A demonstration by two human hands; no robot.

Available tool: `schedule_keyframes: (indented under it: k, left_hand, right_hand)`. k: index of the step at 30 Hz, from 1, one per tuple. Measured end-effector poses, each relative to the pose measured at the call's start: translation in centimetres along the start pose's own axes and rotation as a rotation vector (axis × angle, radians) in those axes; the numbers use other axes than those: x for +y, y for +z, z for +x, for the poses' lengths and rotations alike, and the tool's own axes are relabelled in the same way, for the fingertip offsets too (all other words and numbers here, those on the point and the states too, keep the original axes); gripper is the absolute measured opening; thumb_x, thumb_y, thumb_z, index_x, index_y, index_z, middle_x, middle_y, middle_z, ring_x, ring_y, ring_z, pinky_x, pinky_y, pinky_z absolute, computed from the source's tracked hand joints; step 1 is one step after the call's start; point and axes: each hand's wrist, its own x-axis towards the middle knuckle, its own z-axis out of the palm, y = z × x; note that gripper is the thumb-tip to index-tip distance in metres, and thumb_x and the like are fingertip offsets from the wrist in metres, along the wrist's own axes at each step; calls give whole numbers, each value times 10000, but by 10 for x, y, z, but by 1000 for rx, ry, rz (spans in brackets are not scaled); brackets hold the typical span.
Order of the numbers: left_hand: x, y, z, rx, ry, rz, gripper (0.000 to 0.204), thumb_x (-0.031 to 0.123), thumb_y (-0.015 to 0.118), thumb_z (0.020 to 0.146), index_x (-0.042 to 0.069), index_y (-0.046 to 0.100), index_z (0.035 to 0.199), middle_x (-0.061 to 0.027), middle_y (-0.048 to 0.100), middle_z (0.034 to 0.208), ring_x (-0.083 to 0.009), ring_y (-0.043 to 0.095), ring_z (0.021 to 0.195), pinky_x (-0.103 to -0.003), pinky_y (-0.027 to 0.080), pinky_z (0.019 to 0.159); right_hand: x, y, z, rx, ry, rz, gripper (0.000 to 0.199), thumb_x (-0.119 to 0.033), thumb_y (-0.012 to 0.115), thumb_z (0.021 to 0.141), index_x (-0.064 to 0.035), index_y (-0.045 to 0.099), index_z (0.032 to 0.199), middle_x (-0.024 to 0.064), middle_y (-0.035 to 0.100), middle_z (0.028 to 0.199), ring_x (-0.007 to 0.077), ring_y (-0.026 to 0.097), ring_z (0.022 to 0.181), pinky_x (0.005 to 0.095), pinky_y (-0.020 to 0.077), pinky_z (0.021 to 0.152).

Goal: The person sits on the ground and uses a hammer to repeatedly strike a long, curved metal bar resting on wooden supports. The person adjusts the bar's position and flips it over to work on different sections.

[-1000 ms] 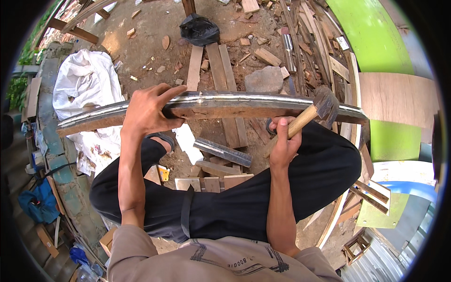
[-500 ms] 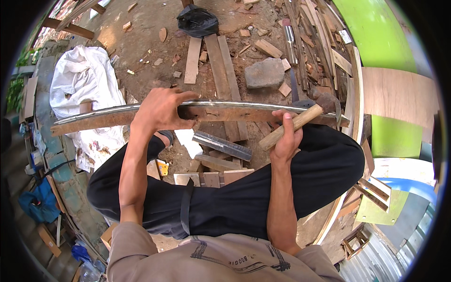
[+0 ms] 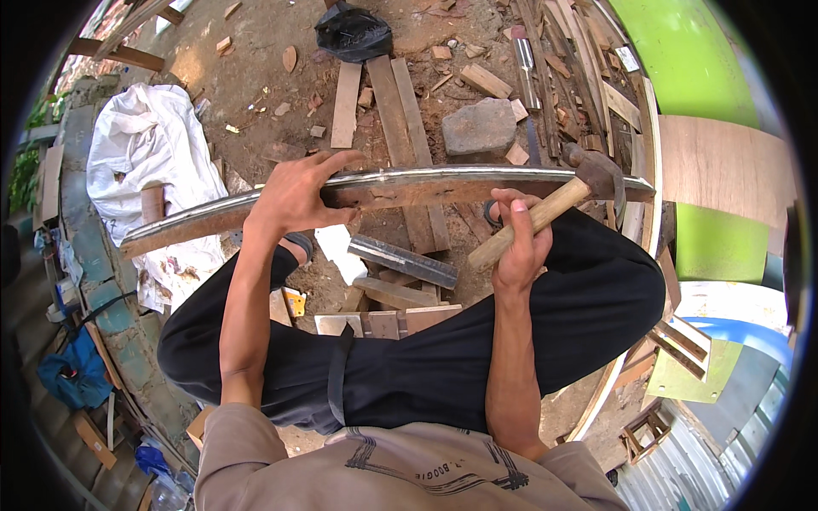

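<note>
My left hand [image 3: 294, 198] grips a long curved wooden strip with a shiny metal edge [image 3: 426, 183] that spans the view from left to right above my knees. My right hand [image 3: 518, 243] is closed around the wooden handle of a hammer [image 3: 588, 175]. The dark hammer head rests on or just above the right end of the strip. I sit cross-legged in black trousers on the ground.
Wooden planks [image 3: 400, 94], a grey stone [image 3: 479, 126], a chisel [image 3: 524, 58], a black bag [image 3: 354, 32] and wood scraps lie on the dirt ahead. A white sack [image 3: 145, 145] lies at left. Green and plywood panels [image 3: 724, 170] stand at right. Short boards lie between my legs.
The hammer head has come down slightly toward the right end of the strip. My left hand keeps its grip on the strip, which has shifted a little.
</note>
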Motion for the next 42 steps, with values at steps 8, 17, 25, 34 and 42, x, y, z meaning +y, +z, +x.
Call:
schedule_keyframes:
  k: [8,17,25,34,42]
  left_hand:
    - [-39,41,13,-39,-73,32,759,392,834,599,193,589,1289,-146,677,1017,-346,663,914,-450,531,780]
    - [-66,83,15,-114,-108,-58,658,380,819,624,155,650,1219,-146,680,1069,-341,664,953,-430,532,824]
    - [-46,45,15,-84,-61,-116,598,352,823,660,94,662,1175,-153,696,1004,-333,672,910,-416,529,793]
    - [2,-23,-4,-213,-82,-280,559,353,816,709,7,635,1109,-196,689,1002,-354,677,919,-404,518,793]
    - [14,-24,-18,-95,10,-315,596,322,830,691,4,625,1151,-193,672,1062,-374,660,971,-422,509,829]
  right_hand:
    - [2,0,3,-42,9,-53,144,-159,563,941,-19,537,963,151,659,1009,174,573,869,331,464,856]
    - [0,0,5,-68,58,-111,116,-137,558,930,-22,550,939,127,656,991,183,589,933,339,451,909]
    - [4,1,4,-9,182,-187,130,-116,599,921,6,553,927,127,643,980,174,601,905,334,497,862]
    - [-12,12,5,327,-124,-152,241,-106,657,923,23,471,1005,105,570,979,157,617,779,259,597,700]
    - [-11,5,-4,271,-143,-127,335,-130,737,876,-24,445,1002,82,521,1084,159,600,888,250,522,702]
